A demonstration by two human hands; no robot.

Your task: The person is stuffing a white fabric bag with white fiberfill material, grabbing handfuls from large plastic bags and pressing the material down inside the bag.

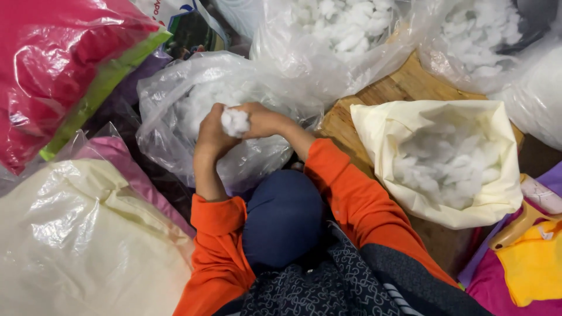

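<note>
Held thing: a clump of white fibre stuffing (235, 122), pinched between both hands, above the open mouth of a clear plastic bag.
Left hand (213, 131): fingers curled tight around the left side of the clump, wrist bent, orange sleeve (218, 246) pushed back to the forearm.
Right hand (264, 120): closed on the clump's right side, knuckles up, touching the left hand across the stuffing.
Directly under the grip: clear plastic bag (193, 93), crumpled, with more white stuffing inside.
Nearer the body than the grip: a dark blue knee (284, 216) between the two forearms.
Right of the grip: a cream fabric cover (374, 126), open at the top and filled with stuffing, lying on a wooden board (404, 85).
Beyond the grip: two further clear bags of stuffing (345, 29).
Left of the grip: a red cushion in plastic (52, 64) and, lower, a cream cushion in plastic (76, 234).
Far right, well apart: yellow cloth (535, 263) on pink fabric.
</note>
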